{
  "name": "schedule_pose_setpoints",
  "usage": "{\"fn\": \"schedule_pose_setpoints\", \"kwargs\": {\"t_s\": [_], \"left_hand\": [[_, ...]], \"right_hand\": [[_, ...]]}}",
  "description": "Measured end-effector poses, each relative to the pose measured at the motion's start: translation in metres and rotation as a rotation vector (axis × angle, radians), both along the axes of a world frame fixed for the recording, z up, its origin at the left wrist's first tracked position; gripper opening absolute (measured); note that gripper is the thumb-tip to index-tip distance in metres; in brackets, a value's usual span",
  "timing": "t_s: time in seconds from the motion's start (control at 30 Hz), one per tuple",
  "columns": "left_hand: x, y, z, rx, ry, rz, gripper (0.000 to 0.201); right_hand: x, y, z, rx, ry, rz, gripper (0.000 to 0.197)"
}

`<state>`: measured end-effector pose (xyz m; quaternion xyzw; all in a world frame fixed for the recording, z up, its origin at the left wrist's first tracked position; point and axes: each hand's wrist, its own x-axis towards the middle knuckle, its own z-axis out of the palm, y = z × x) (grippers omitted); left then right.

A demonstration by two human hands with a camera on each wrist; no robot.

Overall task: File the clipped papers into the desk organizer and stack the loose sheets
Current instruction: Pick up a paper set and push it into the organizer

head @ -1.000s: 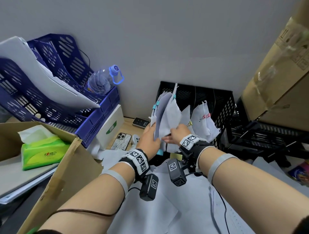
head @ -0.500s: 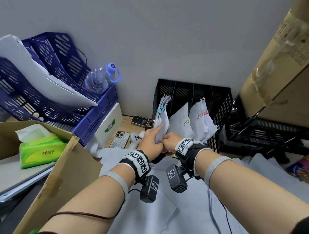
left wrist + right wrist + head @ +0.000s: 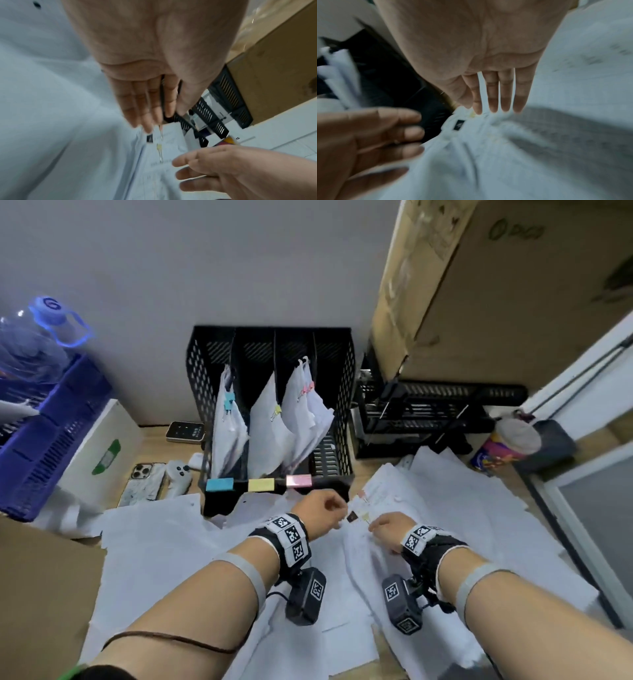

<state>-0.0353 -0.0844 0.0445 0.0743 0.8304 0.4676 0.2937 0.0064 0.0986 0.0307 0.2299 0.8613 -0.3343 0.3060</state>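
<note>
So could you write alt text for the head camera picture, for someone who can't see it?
Both hands, left hand and right hand, reach for a clipped paper bundle lying on loose sheets. Behind them, a black desk organizer holds three clipped bundles.

I see my left hand, fingers straight, reaching toward a yellow-clipped paper bundle at six o'clock; my right hand sits loosely curled at four o'clock.
</note>
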Motion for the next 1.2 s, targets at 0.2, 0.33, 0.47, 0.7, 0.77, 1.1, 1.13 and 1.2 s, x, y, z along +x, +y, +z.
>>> {"fn": "schedule_pose_setpoints", "kwargs": {"t_s": [0.2, 0.33, 0.47, 0.7, 0.77, 1.1, 1.13, 1.2], "left_hand": [[0.024, 0.042, -0.049, -0.388, -0.192, -0.071, 0.060], [0.035, 0.059, -0.059, -0.487, -0.127, -0.022, 0.027], [0.046, 0.068, -0.064, -0.526, -0.104, 0.148, 0.017], [0.073, 0.056, -0.053, -0.509, -0.073, 0.453, 0.013], [0.081, 0.049, -0.041, -0.413, -0.104, 0.532, 0.012], [0.108, -0.006, -0.009, -0.153, -0.147, 0.790, 0.037], [0.110, -0.010, -0.005, -0.177, -0.123, 0.807, 0.033], [0.116, -0.015, 0.007, -0.235, -0.054, 0.825, 0.017]], "right_hand": [[0.049, 0.085, -0.033, 0.141, -0.097, -0.134, 0.052], [0.062, 0.112, -0.051, 0.116, -0.099, -0.098, 0.068], [0.060, 0.128, -0.057, 0.150, -0.048, -0.016, 0.069], [0.038, 0.138, -0.053, 0.020, -0.043, 0.103, 0.071], [0.033, 0.132, -0.049, 0.004, -0.050, 0.173, 0.069], [0.015, 0.074, -0.007, -0.145, 0.266, 0.353, 0.019], [0.015, 0.069, -0.005, -0.159, 0.295, 0.356, 0.020], [0.015, 0.058, 0.000, -0.170, 0.327, 0.371, 0.022]]}}
